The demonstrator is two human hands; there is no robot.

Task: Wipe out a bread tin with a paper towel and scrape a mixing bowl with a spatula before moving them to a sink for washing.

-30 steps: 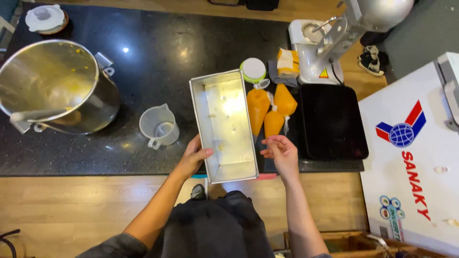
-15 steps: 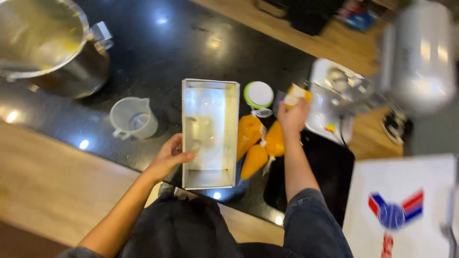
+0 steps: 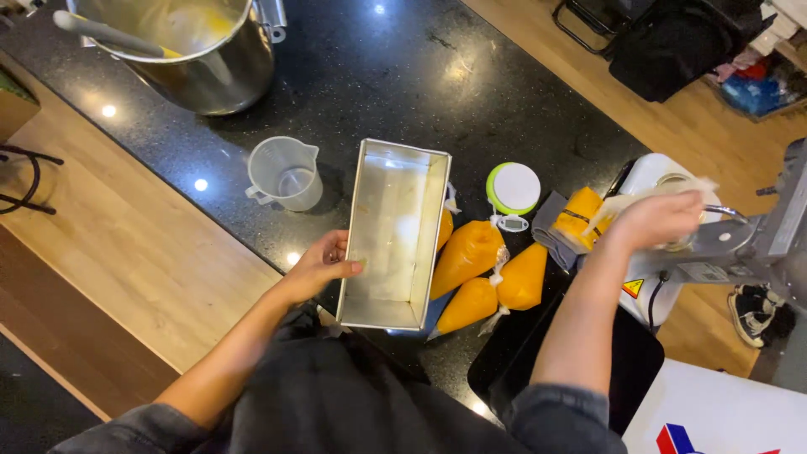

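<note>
Reach is the change: the right hand (image 3: 660,220), a second ago beside the loaf tin (image 3: 393,233), now closes on a yellow bag (image 3: 580,217) by the white machine (image 3: 672,244). The left hand (image 3: 318,267) still grips the tin's rim on the black surface (image 3: 361,84).

The left hand (image 3: 324,265) gripped the long side wall of a rectangular metal loaf pan (image 3: 393,231) on the black counter (image 3: 378,76), thumb hooked over the rim. Just beyond that hand stood a clear measuring jug (image 3: 286,174), and farther off a large steel mixing bowl (image 3: 189,50). The right hand (image 3: 660,220) was stretched out toward a white machine (image 3: 672,252), fingers closed on a crumpled clear wrapper over an orange packet (image 3: 578,217). Between the hands lay three filled orange piping bags (image 3: 483,269) and a round green-rimmed lid (image 3: 514,187).
</note>
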